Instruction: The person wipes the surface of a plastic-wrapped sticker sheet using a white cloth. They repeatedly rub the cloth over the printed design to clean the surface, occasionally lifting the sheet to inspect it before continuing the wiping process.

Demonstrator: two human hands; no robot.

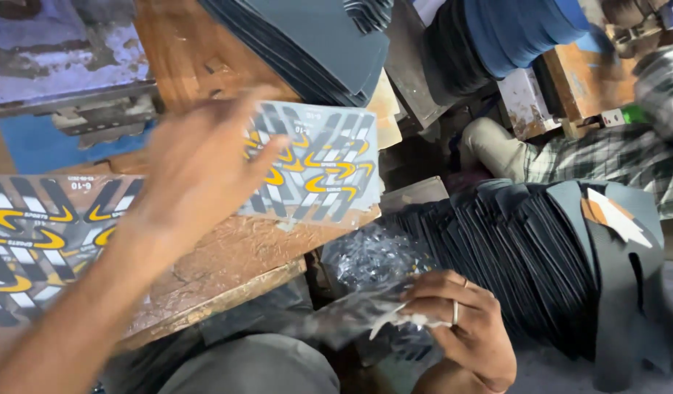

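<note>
From my remote seat, going left to right: a printed sheet (37, 241) lay flat on the desk (234, 255) under the forearm. The left hand (198, 171) was blurred with motion, its fingers (260, 98) spread and reaching over a second printed sheet (318, 164); I could not tell whether the fingertips touched it or only hovered. That sheet sat just beyond the fingertips, its lower corner at the desk's front edge. I judged that a careless swipe there could push it off the edge into the gap below, or drag it crooked across the rough wood.

The right hand (460, 321) was lower down, its fingers (431, 281) pressed together and pinching a small white strip (406, 319) against a crumpled clear bag (366, 292). The grip looked light, so the strip could slip free and vanish among the dark cut pieces (526, 248) stacked just past the knuckles. The bag itself could snag and spill.
</note>
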